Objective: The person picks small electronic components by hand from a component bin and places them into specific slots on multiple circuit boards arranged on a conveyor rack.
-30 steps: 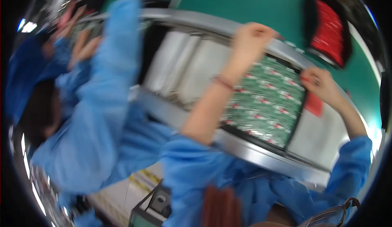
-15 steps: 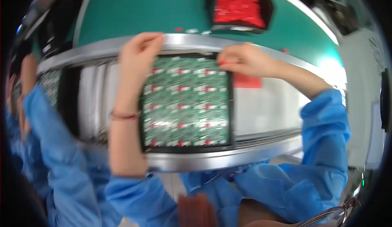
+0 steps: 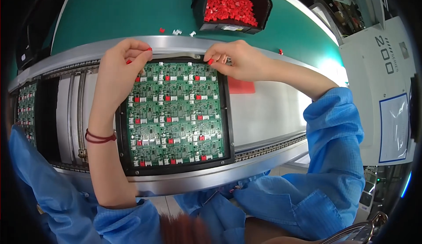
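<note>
Nearest me, at the lower left, I see one co-worker's blue sleeve (image 3: pixel 48 200), left of my own two. Beyond lies one metal rail (image 3: pixel 189 181), then one black frame (image 3: pixel 227 130) on the line, full of green boards (image 3: pixel 187 128); I cannot tell how many separate boards there are. On them I count fifteen red plugs (image 3: pixel 171 140), five rows of three. A second frame (image 3: pixel 47 116) with boards sits at the far left end, partly hidden.

My left hand (image 3: pixel 125 61) is over the frame's far left corner, thumb and forefinger pinched on one red plug, with a second in the curled fingers. My right hand (image 3: pixel 233 59) is at the far right corner, fingertips closed on one red plug. Just right of the frame lies one red card (image 3: pixel 241 86).

To the right stands one white machine (image 3: pixel 373 81) with dark printing and one blue-edged sheet (image 3: pixel 392 130), too blurred to read.

Past the far rail, on the green table (image 3: pixel 118 13), I see a few loose white bits (image 3: pixel 192 34) and red ones, and one black bin (image 3: pixel 261 22) heaped with uncountable red plugs, a pale label (image 3: pixel 232 28) on its near side.
</note>
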Demonstrator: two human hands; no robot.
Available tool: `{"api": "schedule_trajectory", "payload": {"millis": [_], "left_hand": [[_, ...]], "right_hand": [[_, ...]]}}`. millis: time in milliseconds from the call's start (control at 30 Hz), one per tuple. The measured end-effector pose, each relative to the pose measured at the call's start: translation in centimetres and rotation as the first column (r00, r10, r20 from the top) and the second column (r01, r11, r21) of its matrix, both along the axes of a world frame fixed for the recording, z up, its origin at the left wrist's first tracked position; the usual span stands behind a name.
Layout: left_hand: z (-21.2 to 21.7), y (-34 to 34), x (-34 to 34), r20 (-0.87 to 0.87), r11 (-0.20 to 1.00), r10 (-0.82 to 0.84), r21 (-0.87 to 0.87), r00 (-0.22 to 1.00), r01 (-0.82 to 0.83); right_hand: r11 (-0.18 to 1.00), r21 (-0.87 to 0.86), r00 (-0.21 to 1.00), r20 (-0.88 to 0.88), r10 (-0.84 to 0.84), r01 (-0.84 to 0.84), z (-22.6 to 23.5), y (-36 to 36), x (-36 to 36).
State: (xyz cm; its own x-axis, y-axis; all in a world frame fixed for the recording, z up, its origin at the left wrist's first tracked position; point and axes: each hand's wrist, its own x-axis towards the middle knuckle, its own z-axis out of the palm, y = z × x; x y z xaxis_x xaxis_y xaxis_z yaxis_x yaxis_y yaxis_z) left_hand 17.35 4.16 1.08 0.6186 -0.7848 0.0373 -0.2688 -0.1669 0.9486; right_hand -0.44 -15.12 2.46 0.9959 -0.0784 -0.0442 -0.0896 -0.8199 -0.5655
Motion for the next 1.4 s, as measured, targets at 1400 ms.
{"api": "schedule_trajectory", "payload": {"millis": [1400], "left_hand": [[-2.7, 0.5, 1.2, 0.427, 0.956, -0.295, 0.134, 0.855, 0.263]], "right_hand": [[0.991, 0.045, 0.988, -0.095, -0.123, 0.128, 0.2, 0.2, -0.5]]}}
